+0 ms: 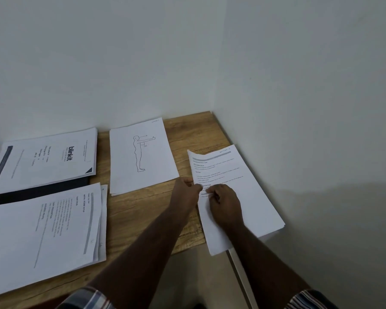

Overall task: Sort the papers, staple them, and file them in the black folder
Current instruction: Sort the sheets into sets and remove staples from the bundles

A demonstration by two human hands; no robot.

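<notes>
Filling the lower half of the frame, the wooden table [134,221] carries four paper stacks. At lower left lies the biggest stack [42,233]; above it the blinkit stack [47,157] covers the black folder [40,191]. At center right, the left hand [186,192] and right hand [224,202] pinch the top sheet [218,172] of the right stack.

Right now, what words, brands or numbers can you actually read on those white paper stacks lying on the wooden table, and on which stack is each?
"blinkit": far-left white stack lying on the black folder; its smaller lines are too blurred.
"90": beside the outlined standing figure on the middle white sheet.
"TASK GOAL": near-left white stack, printed sideways; the rest is too small.
Right white stack, pinched by the left hand and right hand: body text and the handwritten corner note are unreadable.
</notes>
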